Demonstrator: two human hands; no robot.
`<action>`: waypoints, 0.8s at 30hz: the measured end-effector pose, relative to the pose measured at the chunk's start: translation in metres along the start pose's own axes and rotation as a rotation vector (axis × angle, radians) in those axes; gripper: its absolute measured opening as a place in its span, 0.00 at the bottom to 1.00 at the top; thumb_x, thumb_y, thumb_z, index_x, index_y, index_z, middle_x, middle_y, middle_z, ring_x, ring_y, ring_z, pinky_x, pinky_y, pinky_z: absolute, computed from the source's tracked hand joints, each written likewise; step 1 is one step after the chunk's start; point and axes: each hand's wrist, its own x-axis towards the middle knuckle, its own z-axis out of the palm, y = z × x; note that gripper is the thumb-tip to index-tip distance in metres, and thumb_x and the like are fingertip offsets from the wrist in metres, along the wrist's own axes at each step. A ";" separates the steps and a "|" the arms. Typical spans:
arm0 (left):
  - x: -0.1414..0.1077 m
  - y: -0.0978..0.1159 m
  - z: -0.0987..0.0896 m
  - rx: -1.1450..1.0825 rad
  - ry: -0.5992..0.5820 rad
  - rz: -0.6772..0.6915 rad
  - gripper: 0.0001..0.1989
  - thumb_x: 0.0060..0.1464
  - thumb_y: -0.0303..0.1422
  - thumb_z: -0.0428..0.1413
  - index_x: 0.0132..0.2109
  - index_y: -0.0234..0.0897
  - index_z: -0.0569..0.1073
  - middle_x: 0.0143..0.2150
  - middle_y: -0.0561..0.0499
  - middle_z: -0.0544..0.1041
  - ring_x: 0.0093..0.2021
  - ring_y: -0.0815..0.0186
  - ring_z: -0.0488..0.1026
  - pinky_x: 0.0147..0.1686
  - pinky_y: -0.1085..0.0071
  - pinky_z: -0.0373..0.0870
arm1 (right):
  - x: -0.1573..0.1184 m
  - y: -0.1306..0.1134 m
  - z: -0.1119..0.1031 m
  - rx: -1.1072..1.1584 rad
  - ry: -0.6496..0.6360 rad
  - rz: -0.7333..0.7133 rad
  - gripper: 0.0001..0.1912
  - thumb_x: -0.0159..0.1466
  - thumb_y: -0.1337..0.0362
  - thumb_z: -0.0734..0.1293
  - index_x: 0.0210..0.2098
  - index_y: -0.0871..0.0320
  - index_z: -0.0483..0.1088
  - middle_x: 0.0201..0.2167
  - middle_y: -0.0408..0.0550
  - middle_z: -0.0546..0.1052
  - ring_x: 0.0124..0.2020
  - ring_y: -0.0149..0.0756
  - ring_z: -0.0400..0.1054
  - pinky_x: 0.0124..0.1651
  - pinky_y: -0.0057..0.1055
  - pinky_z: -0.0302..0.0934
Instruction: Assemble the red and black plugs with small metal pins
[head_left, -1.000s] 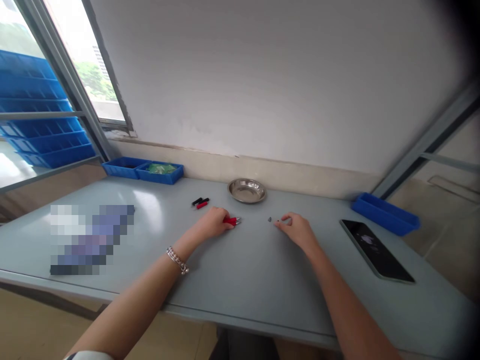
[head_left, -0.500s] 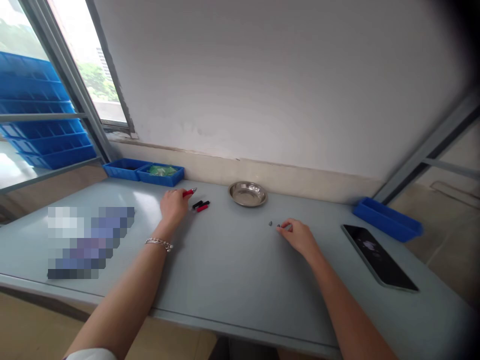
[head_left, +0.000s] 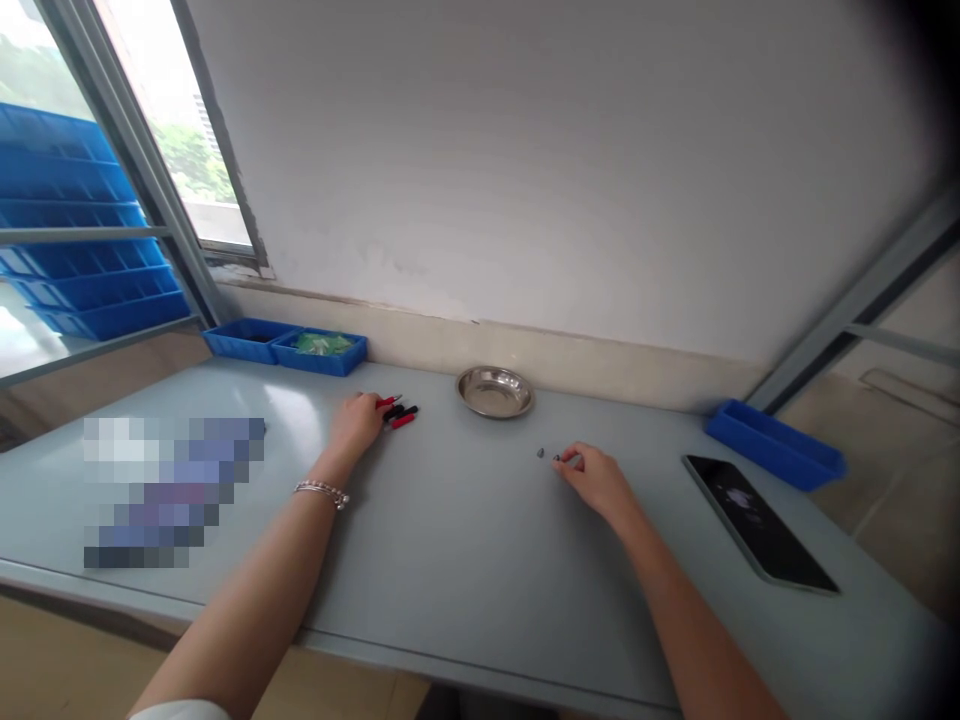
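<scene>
My left hand [head_left: 358, 424] is closed round a red pen part [head_left: 388, 401] with a narrow tip pointing right. It is low over the table, right beside a small group of black pieces [head_left: 409, 410] and a red piece [head_left: 403, 421]. On the other side, the thumb and fingers of my right hand [head_left: 598, 477] pinch at a tiny dark tip piece [head_left: 556, 459] near the table surface. A second small grey cone-shaped piece [head_left: 540, 453] lies just left of those fingertips.
A round metal dish [head_left: 495, 408] stands near the wall. Blue bins [head_left: 319, 362] are at the back left, another blue bin [head_left: 776, 445] at the right. A phone [head_left: 761, 525] lies at the right; a blurred-out item [head_left: 176, 490] is at the left.
My left hand has come down and slightly right with the red pen part, closer to the black and red pieces. My right hand has stayed almost in place.
</scene>
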 end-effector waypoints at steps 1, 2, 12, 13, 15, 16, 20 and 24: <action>0.000 0.000 0.000 -0.005 -0.003 -0.001 0.19 0.54 0.40 0.42 0.35 0.34 0.72 0.35 0.41 0.72 0.39 0.56 0.68 0.35 0.66 0.64 | 0.000 0.000 0.000 -0.001 -0.002 -0.002 0.08 0.55 0.60 0.62 0.30 0.57 0.67 0.21 0.44 0.69 0.24 0.31 0.63 0.26 0.25 0.50; -0.001 0.001 0.000 -0.008 -0.003 -0.001 0.19 0.54 0.41 0.41 0.35 0.34 0.72 0.35 0.41 0.72 0.38 0.56 0.68 0.35 0.66 0.64 | 0.000 0.000 0.001 -0.003 -0.004 -0.004 0.08 0.55 0.60 0.62 0.31 0.57 0.67 0.20 0.44 0.69 0.24 0.31 0.63 0.26 0.25 0.50; -0.001 -0.001 -0.001 -0.070 -0.015 -0.023 0.19 0.54 0.41 0.42 0.35 0.35 0.72 0.35 0.42 0.73 0.38 0.56 0.69 0.35 0.66 0.64 | 0.004 0.001 0.009 -0.073 0.043 -0.030 0.08 0.56 0.60 0.61 0.30 0.57 0.67 0.23 0.45 0.69 0.26 0.32 0.63 0.27 0.25 0.50; -0.001 -0.001 0.000 -0.077 -0.012 -0.026 0.18 0.54 0.41 0.42 0.38 0.36 0.72 0.36 0.42 0.73 0.39 0.56 0.69 0.35 0.66 0.64 | 0.004 0.001 0.010 -0.081 0.049 -0.029 0.07 0.56 0.60 0.61 0.30 0.57 0.67 0.23 0.45 0.69 0.26 0.32 0.63 0.27 0.25 0.50; -0.001 -0.002 0.000 -0.082 0.001 -0.032 0.18 0.54 0.40 0.42 0.44 0.37 0.69 0.39 0.42 0.73 0.42 0.56 0.68 0.36 0.67 0.64 | 0.004 0.000 0.011 -0.095 0.060 -0.030 0.07 0.56 0.60 0.61 0.30 0.57 0.67 0.23 0.45 0.69 0.25 0.32 0.63 0.27 0.25 0.50; -0.001 -0.001 0.000 -0.082 0.006 -0.040 0.18 0.54 0.40 0.42 0.47 0.38 0.67 0.40 0.42 0.72 0.42 0.56 0.68 0.36 0.67 0.64 | 0.004 0.000 0.012 -0.098 0.064 -0.031 0.07 0.56 0.61 0.61 0.30 0.57 0.67 0.23 0.45 0.69 0.25 0.32 0.63 0.27 0.25 0.50; -0.004 0.000 -0.003 -0.072 -0.008 -0.071 0.18 0.54 0.40 0.41 0.47 0.40 0.67 0.42 0.43 0.71 0.43 0.56 0.67 0.36 0.66 0.64 | 0.005 0.000 0.013 -0.102 0.074 -0.045 0.07 0.56 0.61 0.60 0.29 0.56 0.67 0.23 0.45 0.70 0.26 0.32 0.63 0.27 0.24 0.49; -0.005 0.000 -0.004 -0.066 -0.024 -0.096 0.18 0.54 0.40 0.41 0.44 0.40 0.70 0.43 0.42 0.69 0.43 0.56 0.67 0.36 0.66 0.64 | 0.005 0.002 0.014 -0.101 0.089 -0.049 0.07 0.56 0.60 0.60 0.31 0.56 0.67 0.22 0.45 0.70 0.26 0.32 0.63 0.26 0.25 0.49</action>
